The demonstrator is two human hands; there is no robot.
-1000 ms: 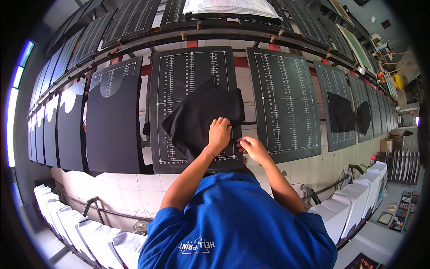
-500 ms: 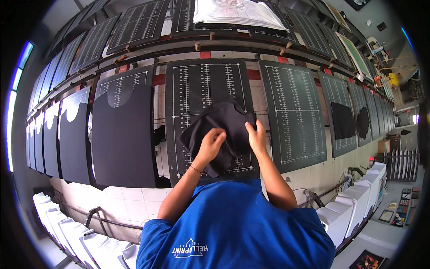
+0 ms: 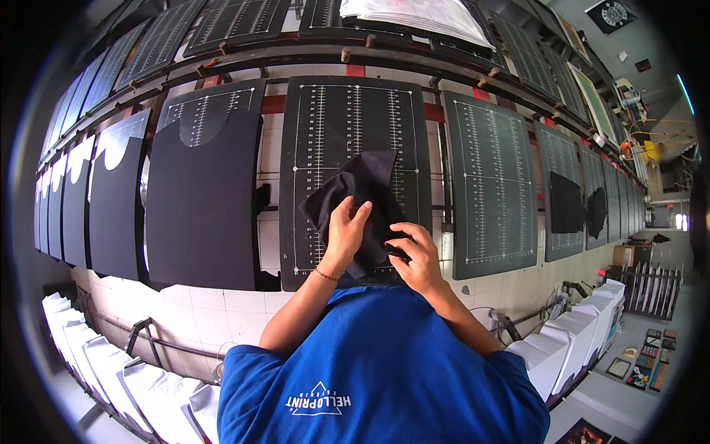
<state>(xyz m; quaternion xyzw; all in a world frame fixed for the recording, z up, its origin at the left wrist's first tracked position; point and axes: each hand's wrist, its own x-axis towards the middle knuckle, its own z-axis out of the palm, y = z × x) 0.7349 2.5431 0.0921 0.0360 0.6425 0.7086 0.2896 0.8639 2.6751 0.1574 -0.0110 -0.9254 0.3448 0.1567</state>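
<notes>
A crumpled piece of black fabric (image 3: 361, 181) lies bunched over the near half of a dark flat board (image 3: 340, 118) marked with white ruler lines. My left hand (image 3: 345, 235) is on the cloth's near left part, fingers closed on a fold of it. At the cloth's near right edge, my right hand (image 3: 418, 260) has its fingers curled and pinches a dark bit of the edge. Folds hide the fabric's full shape.
To the left, a black shirt-shaped cloth (image 3: 203, 200) lies smooth over another board. A similar marked board (image 3: 492, 185) stands to the right, and beyond it a board bears folded black cloth (image 3: 566, 203). A wooden-pegged rail (image 3: 414, 59) runs behind; white stacks (image 3: 140, 385) line the near side.
My right hand has moved down toward me from the cloth's upper right side to its near right edge, its fingers now curled. The fabric has shifted and narrowed; my left hand stays on it.
</notes>
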